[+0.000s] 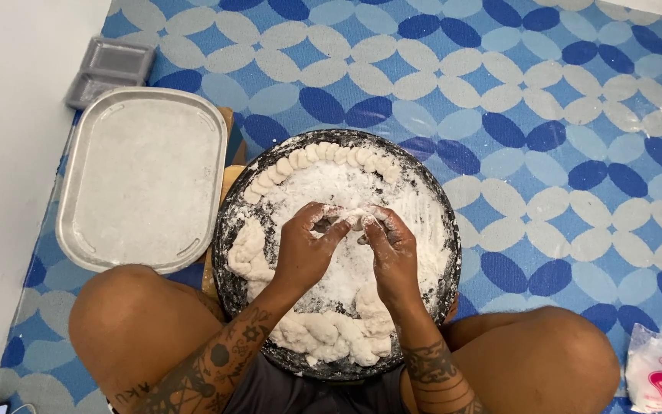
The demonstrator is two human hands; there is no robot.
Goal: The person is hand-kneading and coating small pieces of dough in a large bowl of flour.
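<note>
A round dark pan (227,230) dusted with white flour rests between my knees. My left hand (304,249) and my right hand (394,257) meet over its middle, fingertips pinched together on a small piece of white dough (352,220). Both hands are coated in flour. A row of small shaped dough pieces (323,156) curves along the pan's far rim. A thick dough rope (323,337) lies along the near and left rim, partly hidden by my wrists.
A floured rectangular metal tray (143,178) sits left of the pan. Two small grey trays (110,69) lie beyond it by the white wall. A plastic bag (655,369) lies at the right on the blue patterned mat. My bare knees flank the pan.
</note>
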